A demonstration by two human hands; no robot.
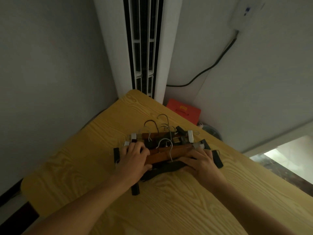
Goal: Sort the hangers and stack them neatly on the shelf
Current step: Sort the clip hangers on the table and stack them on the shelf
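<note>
On the yellow wood-grain bench (169, 200), pushed into the corner beside a tall white air conditioner (145, 48), we had the hangers (162, 146) gathered in one loose heap, and the sorting looked barely begun. Brown wooden clip hangers (169, 154) and black hangers (167, 167) lay mixed together, their wire hooks (163, 119) pointing mostly away from us but at different angles, and metal clips (190, 135) stuck out at both ends of the pile. Our left hand (135, 160) lay over the left end of the heap with its fingers curled onto the wooden bars, and our right hand (203, 164) pressed on the right end, fingers spread over a wooden bar and a black one beneath it; both hands rested on the pile, but we could not tell whether either had truly closed around a single hanger. One black hanger end (135, 189) poked out toward us under the left wrist, and another black piece (217, 158) lay just beside the right hand. No shelf showed anywhere, and nothing was stacked by kind yet. We judged that separating wood from black, lining up the hooks, and carrying the stacks to the shelf all remained to be done. A red bag (183, 111) sat on the floor behind the bench, apart from the work.
</note>
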